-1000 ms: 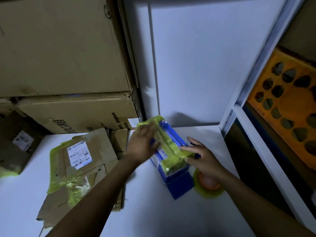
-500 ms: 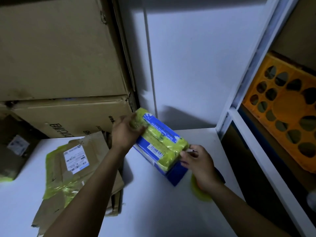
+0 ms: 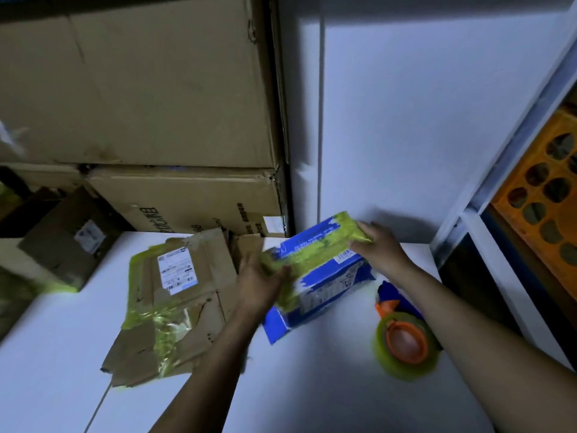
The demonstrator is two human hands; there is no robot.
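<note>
A white table [image 3: 312, 395] is carrying everything here, and it is running back to a white wall. At its far left edge a stack of two big cardboard boxes [image 3: 187, 195] is sitting against the wall. In front of them, on the left, a small brown box [image 3: 59, 248] with a white label is resting near the edge. Toward the middle, a pile of flattened cardboard [image 3: 187, 310] with yellow-green tape and a shipping label is lying flat. On the right, a roll of yellow-green tape [image 3: 406, 345] with an orange core is lying on its side. Between the pile and the roll, a blue box [image 3: 324, 292] is tilting over the table, its lower corner down at the surface; whether it is touching cannot be told.
</note>
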